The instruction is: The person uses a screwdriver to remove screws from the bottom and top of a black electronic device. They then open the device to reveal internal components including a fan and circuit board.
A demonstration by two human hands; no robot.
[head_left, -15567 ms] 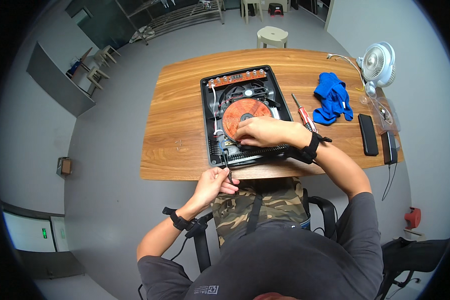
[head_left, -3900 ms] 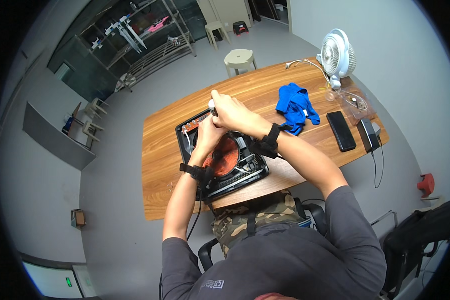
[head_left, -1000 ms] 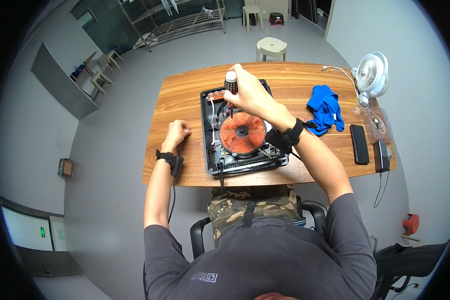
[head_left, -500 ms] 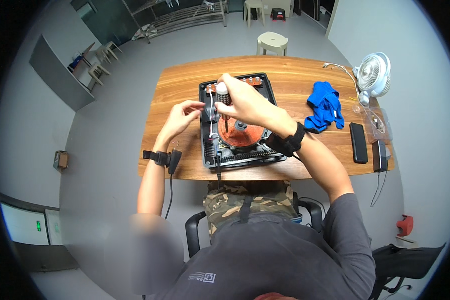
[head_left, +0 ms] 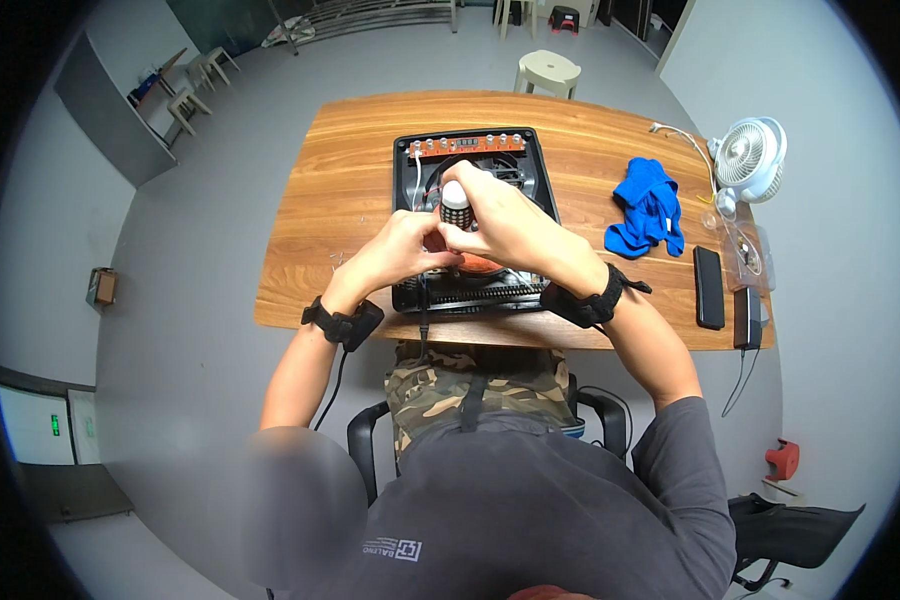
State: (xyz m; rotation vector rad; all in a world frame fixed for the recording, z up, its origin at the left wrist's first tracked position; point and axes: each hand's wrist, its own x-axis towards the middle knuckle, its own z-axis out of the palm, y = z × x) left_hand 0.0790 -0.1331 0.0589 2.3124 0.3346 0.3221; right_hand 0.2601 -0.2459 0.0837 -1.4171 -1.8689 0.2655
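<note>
An opened induction cooker [head_left: 403,170] lies on the table, its black shell showing an orange-red coil [head_left: 482,265] and an orange circuit strip [head_left: 467,145] along the far side. Upright over the coil stands a screwdriver [head_left: 456,202] with a white-capped, dark patterned handle. My right hand [head_left: 502,225] is wrapped round that handle. Close against its lower part is my left hand [head_left: 398,248], thumb and fingers curled in around the shaft area. What the left fingertips pinch is hidden, as is the screwdriver's tip. Both wrists wear black straps.
Right of the cooker lies a blue cloth [head_left: 648,208]. Farther right are a white fan [head_left: 750,160], a black case [head_left: 708,288], a clear plastic box [head_left: 755,255] and a dark cabled device [head_left: 747,318]. Small thin pieces [head_left: 337,258] lie left on the wooden table [head_left: 305,215].
My left hand has moved right, from beside the shell's left edge to the screwdriver, and its fingers have closed in. The right hand still grips the handle. The view has shifted slightly.
</note>
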